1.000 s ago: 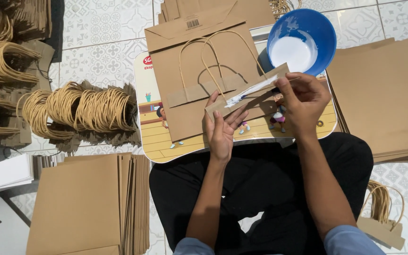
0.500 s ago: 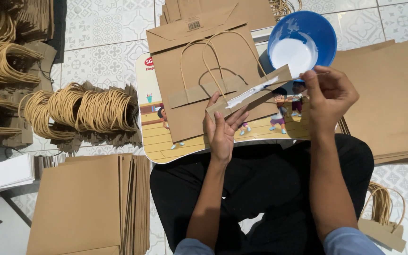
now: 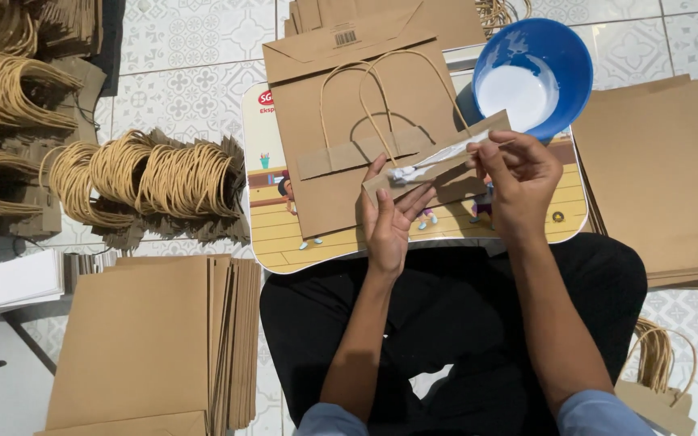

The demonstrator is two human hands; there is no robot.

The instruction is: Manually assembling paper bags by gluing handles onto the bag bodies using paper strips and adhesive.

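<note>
My left hand [image 3: 388,220] holds a brown paper strip with a twine handle [image 3: 446,153], white glue smeared along it. My right hand [image 3: 519,173] pinches a thin stick at the strip's right end, over the glue. Under the strip lies a flat brown paper bag [image 3: 341,121] with another handle strip glued on, resting on a small lap table with a cartoon picture [image 3: 284,238]. A blue bowl of white glue [image 3: 533,77] stands at the table's far right corner.
Bundles of twine handles [image 3: 155,182] lie on the tiled floor at left. A stack of flat brown bags [image 3: 151,343] sits near left, another stack [image 3: 664,169] at right. More handles [image 3: 660,359] rest by my right knee. White sheets [image 3: 10,282] lie far left.
My right hand swung out right toward the bowl, then came back onto the strip's right end with the stick. The left hand kept the strip still.
</note>
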